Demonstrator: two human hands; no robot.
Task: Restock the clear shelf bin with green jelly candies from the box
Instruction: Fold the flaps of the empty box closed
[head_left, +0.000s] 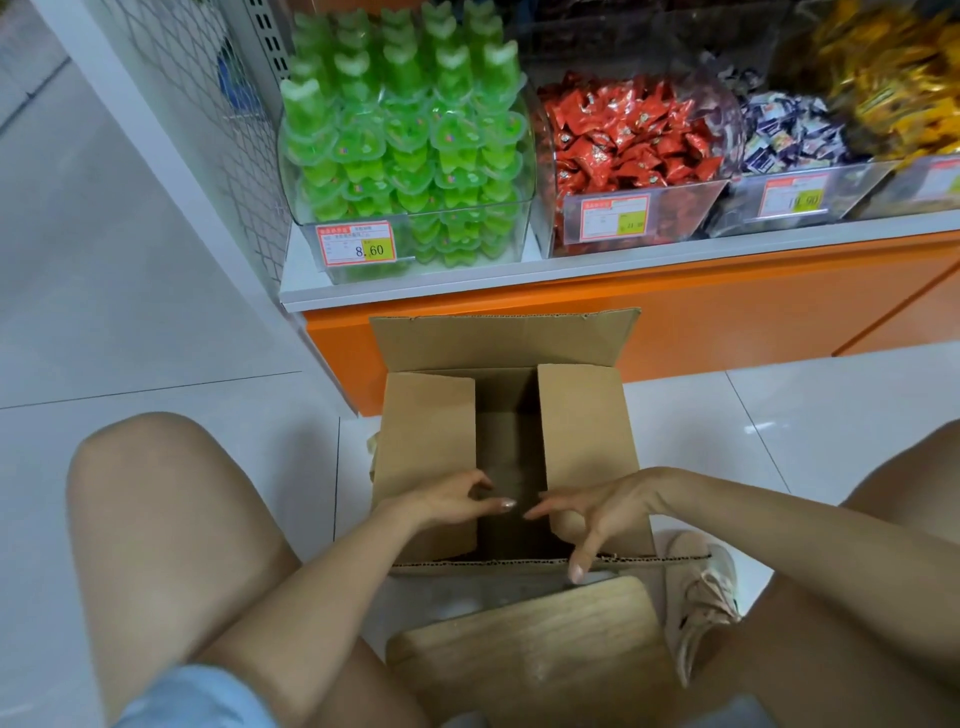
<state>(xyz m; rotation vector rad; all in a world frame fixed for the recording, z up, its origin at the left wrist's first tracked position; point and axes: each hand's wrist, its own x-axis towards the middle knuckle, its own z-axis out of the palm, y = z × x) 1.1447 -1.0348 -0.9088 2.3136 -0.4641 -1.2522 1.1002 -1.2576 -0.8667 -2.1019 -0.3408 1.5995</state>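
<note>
Flaps (428, 441) and shadow hide whatever lies inside the box (498, 340).

The jelly candies (405, 130) are bright green with pale tops, and their price tag (356, 244) is orange-red with a yellow patch. The other sweets are red (623, 140), blue-and-white (784, 130) and gold (883, 67) — and the shelf base (727, 312) is orange. The box (426, 431) is plain brown, the floor (104, 260) shiny white, the stool (545, 649) pale wood with fine lines, the shorts (197, 696) light blue.

Light-blue denim shorts (192, 696); pale pink laced sneaker (698, 597).
</note>
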